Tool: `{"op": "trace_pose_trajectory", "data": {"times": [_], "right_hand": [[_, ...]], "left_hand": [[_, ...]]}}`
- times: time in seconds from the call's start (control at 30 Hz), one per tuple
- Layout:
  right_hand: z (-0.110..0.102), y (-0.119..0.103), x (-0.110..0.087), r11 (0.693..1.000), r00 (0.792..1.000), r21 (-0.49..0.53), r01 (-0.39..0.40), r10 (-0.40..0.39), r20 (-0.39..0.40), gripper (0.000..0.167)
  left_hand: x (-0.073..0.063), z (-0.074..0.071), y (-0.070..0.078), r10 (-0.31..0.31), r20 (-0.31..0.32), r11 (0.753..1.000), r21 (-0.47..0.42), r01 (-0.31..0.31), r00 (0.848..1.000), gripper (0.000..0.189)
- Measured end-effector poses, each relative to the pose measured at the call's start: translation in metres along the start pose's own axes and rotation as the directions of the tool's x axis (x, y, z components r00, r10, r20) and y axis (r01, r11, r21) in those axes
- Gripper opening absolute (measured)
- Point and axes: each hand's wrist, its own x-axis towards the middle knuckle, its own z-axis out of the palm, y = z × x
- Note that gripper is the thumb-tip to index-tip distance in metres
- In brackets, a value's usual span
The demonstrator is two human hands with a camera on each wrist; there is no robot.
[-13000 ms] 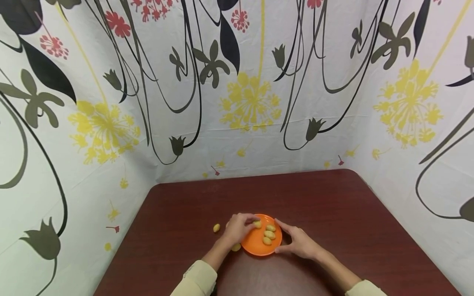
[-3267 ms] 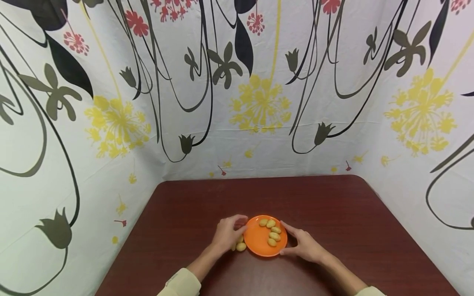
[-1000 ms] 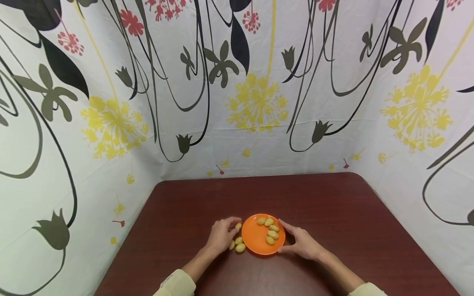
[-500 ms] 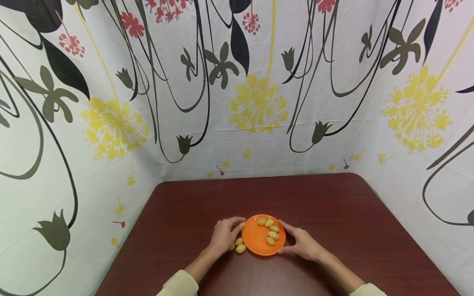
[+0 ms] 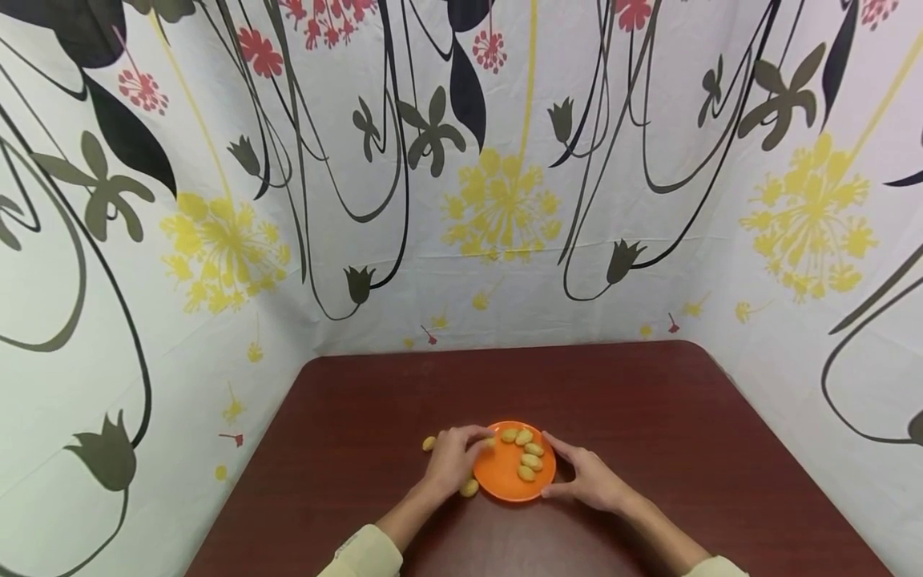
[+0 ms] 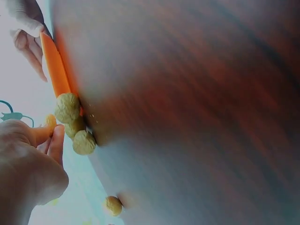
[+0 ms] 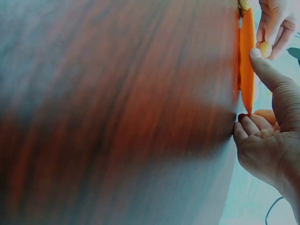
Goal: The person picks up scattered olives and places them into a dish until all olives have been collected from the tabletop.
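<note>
Over the left rim of the orange plate [image 5: 497, 481], my left hand [image 5: 450, 461] pinches a small yellow oval piece [image 6: 50, 121], much like a baby potato, between thumb and fingers. Several similar pieces [image 5: 532, 462] lie on the plate in a curved row on its right side. My right hand [image 5: 591, 478] holds the plate's right edge, thumb at the near rim and fingers at the far side, as the right wrist view [image 7: 269, 126] shows too. Beside the plate's left edge more yellow pieces [image 6: 84, 142] rest on the table, partly hidden under my left hand in the head view.
One loose yellow piece [image 5: 429, 443] lies on the table left of my left hand. The dark red-brown table [image 5: 613, 385] reaches back to a white floral-patterned cloth wall [image 5: 461, 304], which also rises along both sides.
My left hand has picked up a yellow piece from the table beside the plate and carried it rightward over the plate's left rim. The right hand stays at the plate's right edge.
</note>
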Motion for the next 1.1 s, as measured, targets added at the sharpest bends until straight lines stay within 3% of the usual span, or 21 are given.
{"op": "trace_pose_trajectory", "data": {"times": [0.2,0.6,1.1], "right_hand": [[0.0,0.0,-0.001,1.0,1.0,0.009,0.002,-0.002,-0.003,0.1],[-0.001,0.001,0.001,1.0,1.0,0.009,0.004,-0.004,-0.005,0.1],[-0.001,0.001,0.0,0.999,1.0,0.028,0.02,-0.02,0.003,0.1]], "left_hand": [[0.005,0.007,0.006,0.006,0.006,1.0,-0.011,-0.006,1.0,0.017],[0.01,0.023,0.011,-0.097,0.097,0.994,-0.05,0.102,0.991,0.016],[0.014,0.032,0.013,-0.063,0.069,0.998,0.002,0.063,0.996,0.016]]}}
